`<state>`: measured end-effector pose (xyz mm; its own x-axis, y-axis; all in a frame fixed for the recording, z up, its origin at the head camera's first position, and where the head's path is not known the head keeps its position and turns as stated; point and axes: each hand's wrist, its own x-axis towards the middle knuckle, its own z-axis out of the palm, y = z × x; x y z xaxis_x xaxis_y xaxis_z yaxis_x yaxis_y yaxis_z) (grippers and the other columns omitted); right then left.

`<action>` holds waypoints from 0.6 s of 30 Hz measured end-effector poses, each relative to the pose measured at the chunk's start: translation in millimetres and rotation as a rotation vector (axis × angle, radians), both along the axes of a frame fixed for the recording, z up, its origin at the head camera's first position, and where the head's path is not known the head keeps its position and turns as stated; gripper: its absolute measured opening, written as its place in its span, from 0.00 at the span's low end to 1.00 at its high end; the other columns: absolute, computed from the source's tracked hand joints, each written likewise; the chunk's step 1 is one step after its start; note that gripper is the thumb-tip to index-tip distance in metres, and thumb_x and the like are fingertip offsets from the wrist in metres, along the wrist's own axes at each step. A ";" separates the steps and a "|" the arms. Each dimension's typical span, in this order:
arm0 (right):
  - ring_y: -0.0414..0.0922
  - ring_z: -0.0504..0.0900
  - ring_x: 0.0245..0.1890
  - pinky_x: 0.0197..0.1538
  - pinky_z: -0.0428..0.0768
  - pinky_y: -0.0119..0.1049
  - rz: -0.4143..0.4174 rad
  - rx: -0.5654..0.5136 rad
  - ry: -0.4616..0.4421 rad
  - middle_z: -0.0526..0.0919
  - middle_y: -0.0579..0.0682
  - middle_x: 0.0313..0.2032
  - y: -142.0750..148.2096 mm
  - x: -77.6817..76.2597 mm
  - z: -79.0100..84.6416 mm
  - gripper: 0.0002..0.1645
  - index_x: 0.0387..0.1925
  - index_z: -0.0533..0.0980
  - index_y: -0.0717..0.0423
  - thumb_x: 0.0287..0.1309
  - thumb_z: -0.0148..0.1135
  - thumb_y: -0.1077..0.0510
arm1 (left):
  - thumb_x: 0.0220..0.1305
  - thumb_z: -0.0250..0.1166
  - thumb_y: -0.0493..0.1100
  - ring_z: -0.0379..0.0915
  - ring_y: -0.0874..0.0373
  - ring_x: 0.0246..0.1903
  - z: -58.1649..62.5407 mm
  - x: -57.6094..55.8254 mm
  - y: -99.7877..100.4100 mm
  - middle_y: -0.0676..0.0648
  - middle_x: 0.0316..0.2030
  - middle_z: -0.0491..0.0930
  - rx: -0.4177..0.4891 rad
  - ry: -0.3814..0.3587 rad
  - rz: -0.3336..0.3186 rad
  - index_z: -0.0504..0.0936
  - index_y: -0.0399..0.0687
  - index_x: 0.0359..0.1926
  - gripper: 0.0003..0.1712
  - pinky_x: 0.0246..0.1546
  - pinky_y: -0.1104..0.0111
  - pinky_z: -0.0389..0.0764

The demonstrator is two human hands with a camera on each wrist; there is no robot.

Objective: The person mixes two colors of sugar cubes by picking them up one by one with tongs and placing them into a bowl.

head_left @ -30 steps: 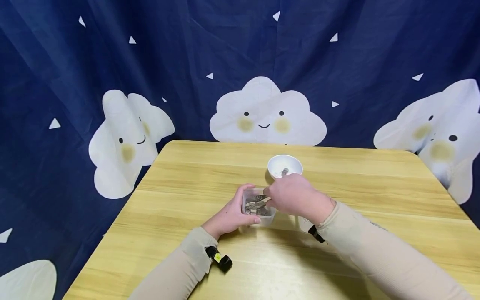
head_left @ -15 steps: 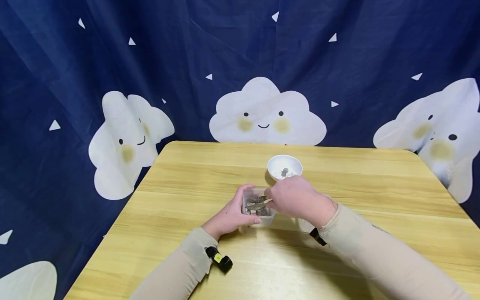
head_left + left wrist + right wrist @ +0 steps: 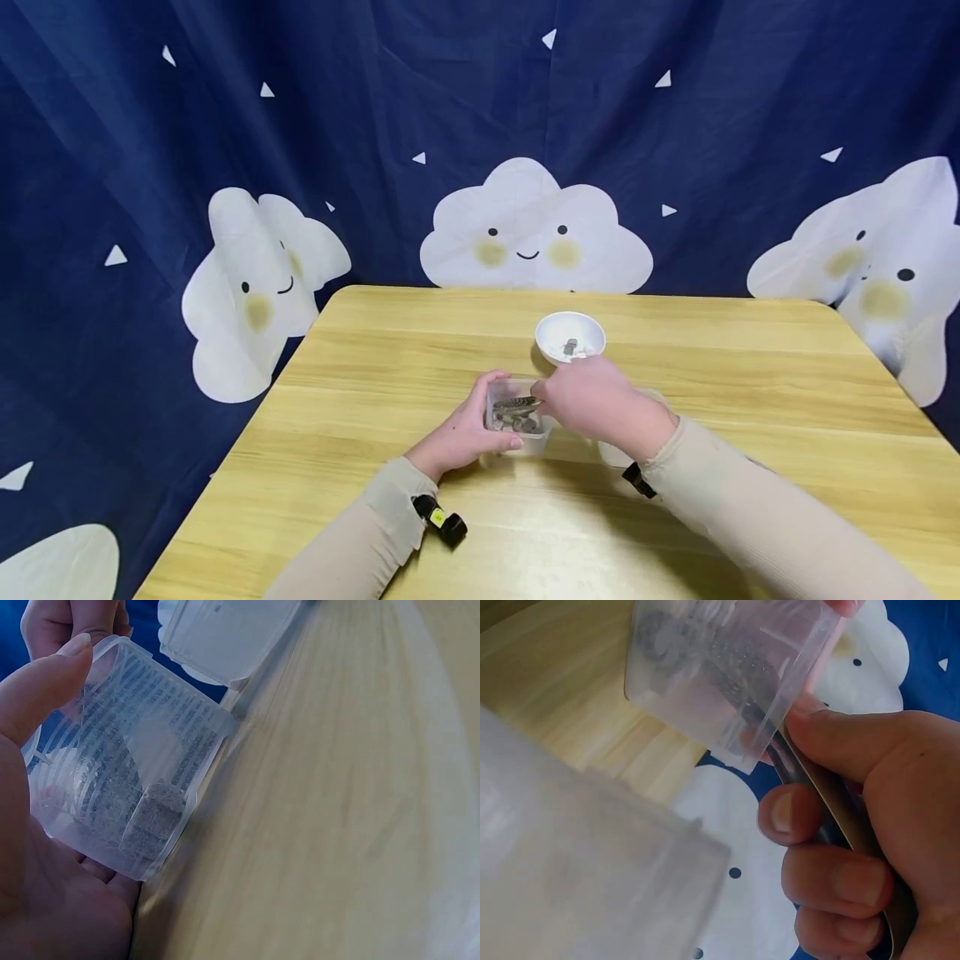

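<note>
Behind the pale wooden surface [image 3: 360,375], a navy cloud-print curtain [image 3: 375,83] is hanging; the left hand [image 3: 463,431] is gripping a clear, squarish plastic box [image 3: 532,447] mid-surface, the right hand [image 3: 596,402] is clasping dark metal tongs [image 3: 516,407], tips dipping inside, now closing tighter than a second ago!

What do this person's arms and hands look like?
The left hand and right hand are bare. The left sleeve is beige and carries a black device with a yellow label near its cuff. The right sleeve is beige too, with a black piece near its cuff.
</note>
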<state>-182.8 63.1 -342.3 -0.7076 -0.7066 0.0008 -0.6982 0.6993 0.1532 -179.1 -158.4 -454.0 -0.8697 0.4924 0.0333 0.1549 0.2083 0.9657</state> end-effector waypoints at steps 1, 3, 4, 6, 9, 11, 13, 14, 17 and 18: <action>0.42 0.75 0.18 0.22 0.79 0.46 0.009 -0.007 0.012 0.74 0.40 0.16 1.8 -0.5 -1.0 0.09 0.34 0.82 0.42 0.62 0.69 0.43 | 0.54 0.78 0.42 0.72 0.52 0.59 -0.1 0.4 0.2 0.48 0.71 0.64 -0.001 -0.002 -0.002 0.49 0.54 0.77 0.59 0.56 0.58 0.78; 0.43 0.75 0.18 0.21 0.79 0.47 0.019 -0.021 0.036 0.76 0.41 0.17 5.0 -1.9 -2.0 0.09 0.33 0.82 0.41 0.62 0.69 0.43 | 0.54 0.78 0.43 0.72 0.54 0.60 -0.6 0.4 0.2 0.50 0.71 0.64 -0.013 0.004 0.000 0.49 0.54 0.77 0.58 0.60 0.57 0.74; 0.43 0.76 0.18 0.21 0.79 0.47 0.019 -0.023 0.043 0.76 0.42 0.17 6.3 -3.0 -2.4 0.08 0.33 0.82 0.41 0.62 0.69 0.44 | 0.54 0.78 0.43 0.73 0.54 0.59 -0.7 0.4 0.1 0.50 0.71 0.65 -0.017 0.003 0.003 0.49 0.54 0.77 0.58 0.60 0.57 0.73; 0.44 0.77 0.19 0.22 0.79 0.48 0.015 -0.024 0.056 0.78 0.42 0.19 7.8 -5.2 -2.4 0.08 0.33 0.82 0.40 0.61 0.69 0.43 | 0.54 0.78 0.43 0.74 0.54 0.58 -0.4 0.3 -0.2 0.50 0.68 0.67 -0.016 -0.003 0.006 0.48 0.55 0.77 0.59 0.61 0.56 0.72; 0.44 0.77 0.19 0.22 0.79 0.49 -0.013 0.000 0.043 0.79 0.42 0.20 6.8 -6.9 0.1 0.09 0.34 0.83 0.38 0.61 0.69 0.41 | 0.54 0.78 0.43 0.76 0.54 0.55 0.4 0.5 -0.4 0.49 0.65 0.69 -0.014 -0.016 0.010 0.48 0.57 0.77 0.59 0.59 0.55 0.74; 0.44 0.77 0.20 0.23 0.80 0.50 -0.032 0.033 0.029 0.80 0.42 0.20 4.8 -6.4 2.0 0.10 0.35 0.83 0.38 0.61 0.69 0.40 | 0.53 0.78 0.43 0.76 0.54 0.55 1.0 0.6 -0.1 0.49 0.65 0.70 -0.013 -0.021 0.006 0.48 0.58 0.77 0.59 0.59 0.56 0.74; 0.44 0.79 0.21 0.24 0.81 0.50 -0.048 0.071 0.019 0.80 0.42 0.21 1.8 -5.0 3.9 0.13 0.36 0.83 0.39 0.60 0.69 0.38 | 0.53 0.78 0.44 0.76 0.54 0.55 1.0 0.7 0.2 0.48 0.65 0.70 -0.016 -0.024 0.006 0.48 0.58 0.77 0.60 0.59 0.56 0.74; 0.44 0.79 0.21 0.25 0.81 0.51 -0.057 0.090 0.012 0.80 0.42 0.21 0.1 -4.1 5.0 0.14 0.37 0.83 0.39 0.60 0.68 0.37 | 0.53 0.78 0.44 0.75 0.54 0.56 0.7 0.6 0.3 0.48 0.66 0.70 -0.018 -0.022 0.006 0.48 0.58 0.77 0.60 0.59 0.56 0.74; 0.44 0.79 0.21 0.26 0.82 0.50 -0.057 0.131 0.001 0.79 0.43 0.20 -4.9 -1.9 6.3 0.16 0.38 0.83 0.42 0.60 0.68 0.37 | 0.53 0.78 0.43 0.75 0.53 0.57 -0.6 -0.2 0.3 0.48 0.68 0.68 -0.012 -0.022 0.003 0.48 0.57 0.77 0.60 0.58 0.57 0.75; 0.44 0.79 0.21 0.26 0.82 0.50 -0.054 0.142 -0.001 0.78 0.43 0.19 -6.6 -1.7 6.3 0.17 0.38 0.83 0.43 0.61 0.68 0.37 | 0.53 0.78 0.43 0.75 0.53 0.57 -1.2 -0.7 0.2 0.48 0.68 0.68 -0.007 -0.022 0.001 0.48 0.57 0.77 0.60 0.58 0.57 0.76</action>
<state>-184.5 56.5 -336.0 -0.7443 -0.6607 -0.0974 -0.6606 0.7069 0.2528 -179.8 -158.3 -455.2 -0.8707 0.4917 0.0102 0.1332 0.2157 0.9673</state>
